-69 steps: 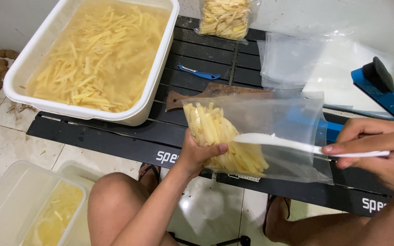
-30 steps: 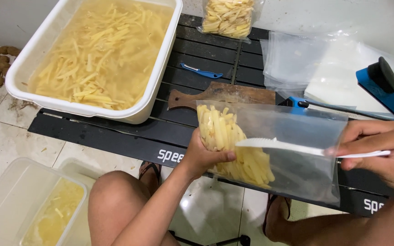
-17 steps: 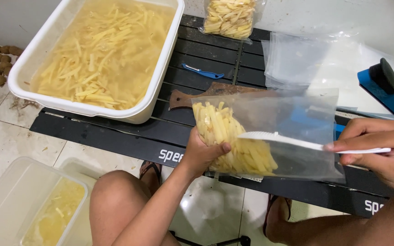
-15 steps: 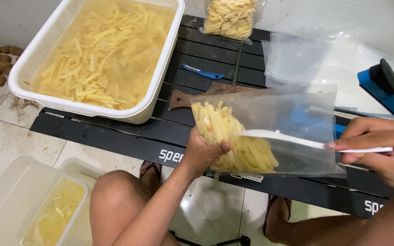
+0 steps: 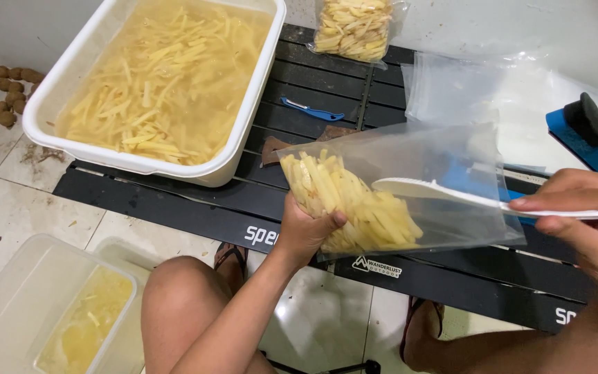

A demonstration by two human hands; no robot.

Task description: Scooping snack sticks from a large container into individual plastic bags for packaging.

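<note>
**A:** Where do you stand with the bag?

**B:** Your left hand point(image 5: 307, 232) cups the closed end of the clear plastic bag point(image 5: 451, 187), fingers curled shut around the clump of cut potato sticks point(image 5: 354, 211) through the film. The bag lies roughly level above the near edge of the black slatted tabletop point(image 5: 195, 208), its open mouth turned to your right.

**A:** And the other hand?

**B:** Your right hand point(image 5: 590, 228) pinches the handle of a white flat spatula point(image 5: 444, 192) between thumb and fingers, closed tight on it. The blade reaches in through the mouth of the bag and its tip sits just beside the sticks.

**A:** How full is it?

**B:** I'd judge partly filled: the sticks take up the closed end only, and the half toward the mouth is bare film. The bag is not sealed.

**A:** What is done already?

**B:** One filled bag of sticks point(image 5: 354, 28) lies at the far edge of the tabletop. That seems to be the only finished one in view.

**A:** And what is left?

**B:** Plenty, by the look of it. The white tub point(image 5: 257, 104) holds a large mass of sticks in cloudy water, and empty bags point(image 5: 451, 90) lie stacked to the right, near a blue sealer point(image 5: 590, 135). A blue peeler point(image 5: 311, 109) lies between the tub and those bags.
</note>
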